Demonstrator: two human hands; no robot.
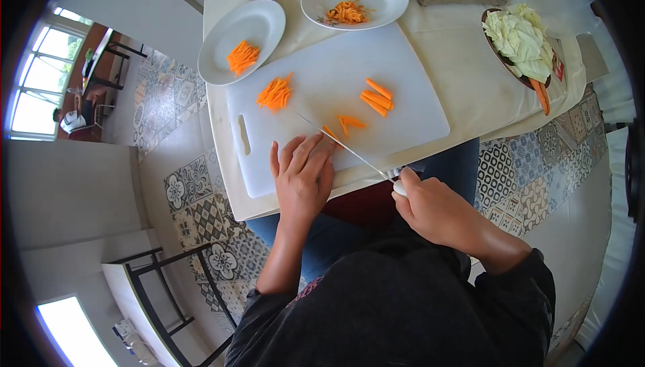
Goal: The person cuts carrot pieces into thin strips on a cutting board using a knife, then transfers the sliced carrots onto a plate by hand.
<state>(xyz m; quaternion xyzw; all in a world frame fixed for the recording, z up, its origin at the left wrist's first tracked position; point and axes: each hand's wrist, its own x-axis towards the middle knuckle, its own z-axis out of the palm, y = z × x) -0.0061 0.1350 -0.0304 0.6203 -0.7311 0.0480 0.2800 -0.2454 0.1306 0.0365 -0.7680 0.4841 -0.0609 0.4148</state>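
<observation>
My right hand (430, 209) is closed round the white handle of a kitchen knife (356, 153). Its thin blade slants up and left across a white cutting board (403, 121). Close beside the blade, my left hand (302, 172) presses a carrot piece (328, 132) to the board with bent fingertips, which partly cover it. A few cut carrot strips (351, 123) lie just right of the blade. Farther up are a pile of carrot matchsticks (275, 93) on the left and several thicker carrot sticks (377, 101) on the right.
Behind the board stand a white plate (269, 21) with carrot matchsticks and a flowered plate (390, 4) with shredded carrot. Cabbage leaves (521, 37) and whole carrots (541, 97) sit at the right, near a plastic bag (554, 4). A person (75, 119) sits far left.
</observation>
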